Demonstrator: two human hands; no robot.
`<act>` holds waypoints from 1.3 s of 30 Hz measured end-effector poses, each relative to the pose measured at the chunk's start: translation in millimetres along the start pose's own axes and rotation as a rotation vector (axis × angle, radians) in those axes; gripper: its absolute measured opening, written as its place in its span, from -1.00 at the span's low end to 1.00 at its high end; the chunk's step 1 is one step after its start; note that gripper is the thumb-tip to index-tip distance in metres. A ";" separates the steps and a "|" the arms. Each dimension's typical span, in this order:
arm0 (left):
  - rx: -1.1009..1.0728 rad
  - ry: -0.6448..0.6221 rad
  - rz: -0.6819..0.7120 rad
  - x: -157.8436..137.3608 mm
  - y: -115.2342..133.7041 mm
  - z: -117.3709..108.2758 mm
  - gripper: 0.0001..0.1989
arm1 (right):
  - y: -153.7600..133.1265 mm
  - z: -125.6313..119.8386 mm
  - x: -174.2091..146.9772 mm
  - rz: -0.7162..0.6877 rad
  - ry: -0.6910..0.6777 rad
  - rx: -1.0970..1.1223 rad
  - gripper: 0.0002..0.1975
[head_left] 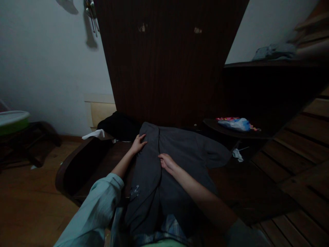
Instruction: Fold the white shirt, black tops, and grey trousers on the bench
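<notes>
A dark grey short-sleeved shirt [180, 144] lies spread over a dark wooden surface, one sleeve reaching out to the right. Its left side is folded inward, making a long flap whose edge runs down the middle. My left hand [138, 144] rests on the outer left edge of that fold, fingers apart. At the flap's inner edge, my right hand [168, 164] pinches the cloth between thumb and fingers. A small pale print [135, 190] shows low on the folded part. The shirt's lower end runs toward my body, where the light is too dim to see it well.
A tall dark wooden panel [164, 68] stands behind the shirt. Black cloth [117, 124] and a white paper or cloth piece [94, 133] lie back left. On a rounded shelf [213, 126] at right sits a blue-white plastic bag [236, 124]. A green tub [15, 125] stands far left.
</notes>
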State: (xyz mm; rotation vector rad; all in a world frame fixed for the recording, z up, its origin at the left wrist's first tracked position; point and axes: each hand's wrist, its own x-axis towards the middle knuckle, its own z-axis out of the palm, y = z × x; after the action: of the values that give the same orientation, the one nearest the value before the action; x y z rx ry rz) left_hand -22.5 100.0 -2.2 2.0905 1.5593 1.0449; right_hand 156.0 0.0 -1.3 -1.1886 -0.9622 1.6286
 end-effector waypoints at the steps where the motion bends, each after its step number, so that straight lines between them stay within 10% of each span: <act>1: 0.003 0.000 -0.004 -0.2 0.4 -0.3 -0.51 | -0.1 -0.3 -2.6 -0.007 -0.034 0.014 -0.87; 7: -0.018 0.031 -0.048 1.6 1.2 -2.7 -0.50 | -4.9 -8.3 -11.5 -0.070 -0.283 -0.231 -0.81; 12: 0.046 0.087 -0.057 -4.6 8.4 -5.1 -0.49 | 5.7 -11.0 -2.8 -0.194 -0.130 -0.478 -0.54; 22: 0.341 0.022 0.467 -35.8 58.0 -8.6 -0.52 | 10.2 -8.0 2.3 -0.220 -0.070 -0.437 -0.71; 27: 0.308 -0.224 0.602 -35.3 42.7 8.1 -0.52 | -0.9 -5.1 -5.0 -0.110 -0.047 -0.265 -0.67; 39: 0.340 -0.213 0.514 -31.3 31.6 19.3 -0.58 | -1.3 22.7 -71.1 0.233 -0.348 -0.264 -0.83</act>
State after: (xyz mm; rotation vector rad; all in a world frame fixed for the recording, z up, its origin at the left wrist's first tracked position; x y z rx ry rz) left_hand 8.8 63.1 -6.1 2.8278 1.1857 0.6952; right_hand 145.6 -68.8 25.9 -1.2517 -1.3303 1.9850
